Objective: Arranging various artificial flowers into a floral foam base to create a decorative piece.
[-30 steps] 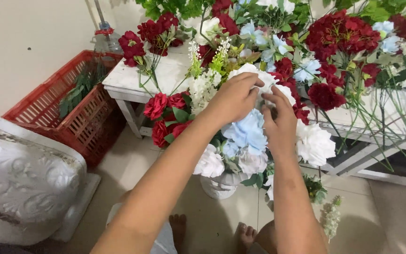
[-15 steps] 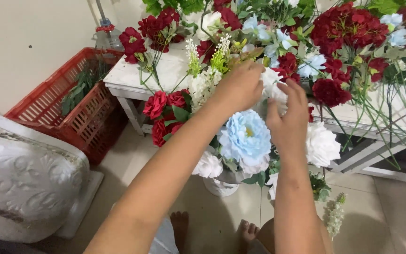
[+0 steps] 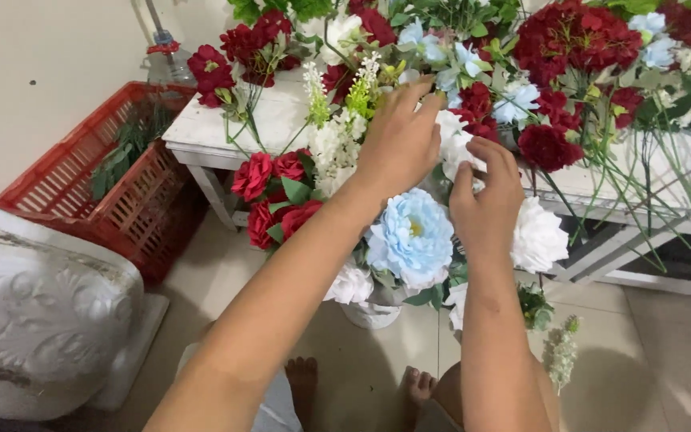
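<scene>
— How far does the arrangement look, going from the left?

— On the left side the red roses [image 3: 269,188] are already standing in the bunch, and beside them the white small blossoms [image 3: 331,152]. In the middle a big pale blue flower [image 3: 411,234] sits in front, with white flowers [image 3: 536,236] low on the right. All stand in a white vase [image 3: 371,312] on the floor — only its lower part shows. I judge the bunch is mostly full; the top part is what is in work.

— And the hands?

— The left hand [image 3: 400,140] lies on top of the bunch, fingers stretched forward and a little spread, touching stems and a white bloom [image 3: 451,140]. The right hand [image 3: 485,200] is just beside it, fingers curled, pinching the same white bloom at the edge.

— What is left?

— Many loose flowers, red, blue and white, lie on the white table [image 3: 201,132] behind, so there is plenty not used.

— The room?

— A red plastic crate [image 3: 81,188] with green leaves stands left by a plain wall, a white carved piece [image 3: 33,312] nearer — the floor is pale tile.
</scene>
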